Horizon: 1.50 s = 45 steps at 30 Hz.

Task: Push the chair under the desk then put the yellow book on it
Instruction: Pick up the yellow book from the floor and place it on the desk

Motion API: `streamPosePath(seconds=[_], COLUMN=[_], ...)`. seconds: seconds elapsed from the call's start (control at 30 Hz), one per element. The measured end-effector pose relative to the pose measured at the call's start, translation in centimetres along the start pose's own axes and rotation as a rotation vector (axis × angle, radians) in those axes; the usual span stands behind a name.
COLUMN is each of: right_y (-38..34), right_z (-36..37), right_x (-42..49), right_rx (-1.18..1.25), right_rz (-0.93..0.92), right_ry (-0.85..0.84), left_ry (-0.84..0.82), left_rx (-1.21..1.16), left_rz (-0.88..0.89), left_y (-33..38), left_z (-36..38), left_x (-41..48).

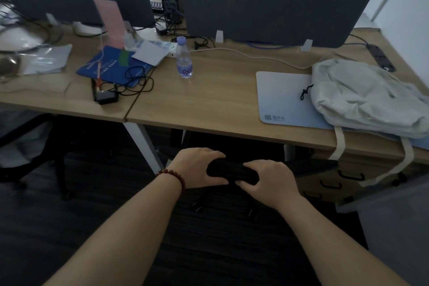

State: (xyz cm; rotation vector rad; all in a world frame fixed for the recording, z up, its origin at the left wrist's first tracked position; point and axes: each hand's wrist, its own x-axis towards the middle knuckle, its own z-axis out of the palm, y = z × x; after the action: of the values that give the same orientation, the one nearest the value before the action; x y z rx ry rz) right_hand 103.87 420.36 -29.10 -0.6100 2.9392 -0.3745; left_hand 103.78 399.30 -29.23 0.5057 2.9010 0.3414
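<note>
A black office chair (232,170) stands in front of the wooden desk (209,100); only the top of its backrest and its dark outline show against the dark floor. My left hand (199,167) and my right hand (269,177) both grip the top edge of the backrest, side by side. The backrest top sits just short of the desk's front edge. No yellow book is in view.
On the desk lie a water bottle (184,58), a blue folder (111,67) with cables, a pale mouse pad (278,97) and a light cloth bag (362,95). Grey dividers (267,0) stand behind. A drawer unit (336,181) is under the desk at right, another chair (34,146) at left.
</note>
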Motion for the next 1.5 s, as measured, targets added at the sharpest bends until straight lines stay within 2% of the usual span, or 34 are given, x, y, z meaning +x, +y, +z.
streamPosePath(seconds=[0.3, 0.53, 0.83, 1.1, 1.2, 1.37, 1.5], right_y=[-2.0, -6.3, -14.1, -25.6, -29.7, -34.3, -35.3], right_z=[0.3, 0.3, 0.8, 4.1, 7.0, 11.5, 13.4], right_x=[0.1, 1.0, 3.1, 8.0, 10.7, 14.9, 16.1], right_rx=[0.108, 0.151, 0.207, 0.293, 0.305, 0.308, 0.308], right_rz=[-0.011, -0.068, -0.188, -0.324, -0.272, -0.05, 0.063], right_ry=[0.082, 0.107, 0.161, 0.236, 0.206, 0.15, 0.138], left_ry=[0.187, 0.275, 0.357, 0.388, 0.342, 0.24, 0.196], left_rx=[-0.152, -0.164, -0.188, -0.309, -0.338, -0.345, -0.335], left_rz=[-0.126, -0.255, -0.363, -0.432, -0.4, -0.333, -0.288], left_y=[0.0, -2.3, -8.2, -18.6, -23.8, -31.3, -34.9], left_z=[-0.9, -2.6, -4.6, -5.1, -4.8, -5.1, -4.8], left_x=[-2.8, -6.9, -12.8, -17.5, -18.3, -19.3, -18.5])
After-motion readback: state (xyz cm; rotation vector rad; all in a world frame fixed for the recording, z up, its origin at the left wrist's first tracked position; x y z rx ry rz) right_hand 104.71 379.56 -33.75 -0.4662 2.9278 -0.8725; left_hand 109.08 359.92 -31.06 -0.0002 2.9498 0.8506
